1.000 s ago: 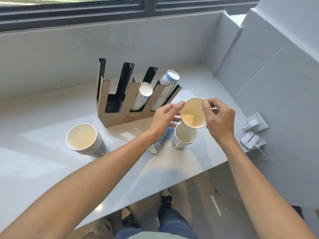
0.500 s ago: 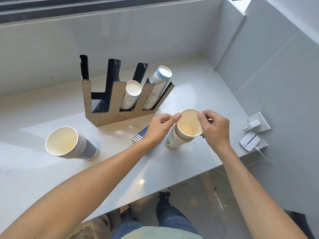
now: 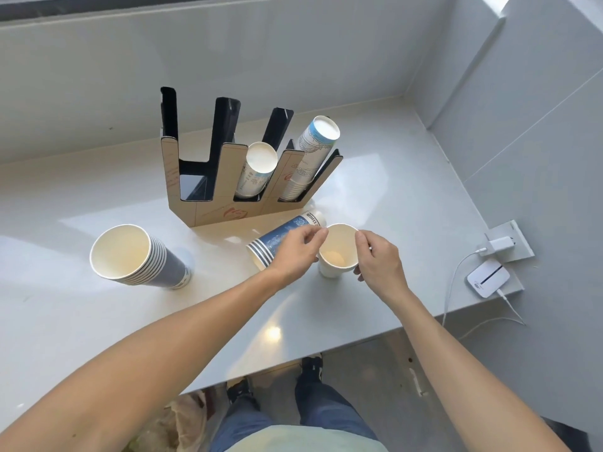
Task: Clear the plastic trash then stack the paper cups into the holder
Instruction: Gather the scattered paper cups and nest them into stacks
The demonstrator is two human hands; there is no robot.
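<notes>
A white paper cup stack point(image 3: 337, 256) stands upright on the counter, mouth up. My left hand point(image 3: 295, 252) pinches its rim on the left side and my right hand point(image 3: 378, 262) pinches it on the right. Behind my left hand a blue striped cup stack point(image 3: 284, 233) lies on its side. A taller blue cup stack point(image 3: 137, 256) lies tilted at the left. The cardboard cup holder point(image 3: 228, 197) stands behind, with a white cup stack point(image 3: 256, 169) in its middle slot and another cup stack point(image 3: 313, 151) in its right slot; its left slot holds nothing.
The grey counter point(image 3: 375, 177) meets walls at the back and right. A wall socket with a white charger point(image 3: 499, 244) and a small white device point(image 3: 487, 277) with cables sit at the right edge. My feet and floor show below the counter's front edge.
Both hands brought the lifted white cup down and nested it into the white cup standing on the counter. The view shifted downward and the window left the frame.
</notes>
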